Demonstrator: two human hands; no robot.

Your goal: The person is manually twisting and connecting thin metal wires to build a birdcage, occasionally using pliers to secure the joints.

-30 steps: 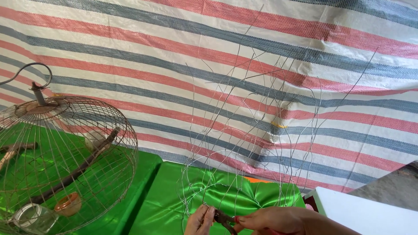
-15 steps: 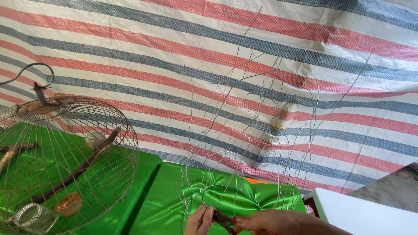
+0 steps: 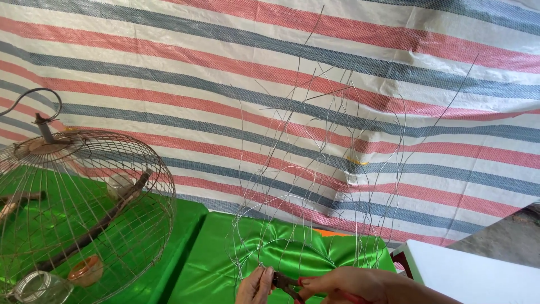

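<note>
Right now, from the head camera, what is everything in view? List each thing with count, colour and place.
unfinished wire cage frame: one, bare silver wire, centre, loose ends pointing up
finished domed wire cage: one, silver with hook on top, left
wooden perch: one, brown, slanted inside the finished cage
small cup: one, orange-brown, low inside the finished cage
glass jar: one, clear, bottom left of that cage
satin cloth: green, over the table
striped tarp: one, white, red and grey-blue, backdrop
white board: one, bottom right
pliers: one, red handles, bottom centre
left hand: at the frame's base
right hand: holding the pliers
</note>
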